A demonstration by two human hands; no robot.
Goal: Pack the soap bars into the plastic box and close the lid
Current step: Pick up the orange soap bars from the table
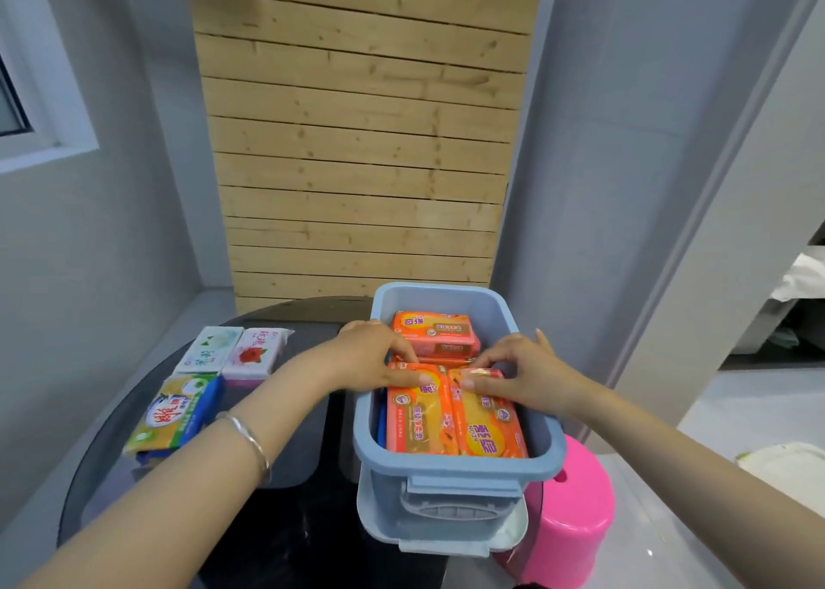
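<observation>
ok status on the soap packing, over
Both hands pressing orange soap bars in blue box. Three bars on table. Lid not on.

Grey walls (602, 164) – pine slat panel (361, 141) – window (27, 88)

One camera gives the only view, worn on the person's head and facing forward and down. It looks steeply onto a round dark table (285, 539) at close range, so both forearms enter from the bottom corners at 7 and 5 o'clock and run toward the centre. The left hand (370, 356) and right hand (522, 374) meet just below mid-frame, over a blue box (451, 477) that sits at 6 o'clock. The wide lens bends the straight edges: the wooden slat wall (361, 133) fills the 12 o'clock part, narrowing downward. A pink stool (576, 512) lies near 5 o'clock.
</observation>
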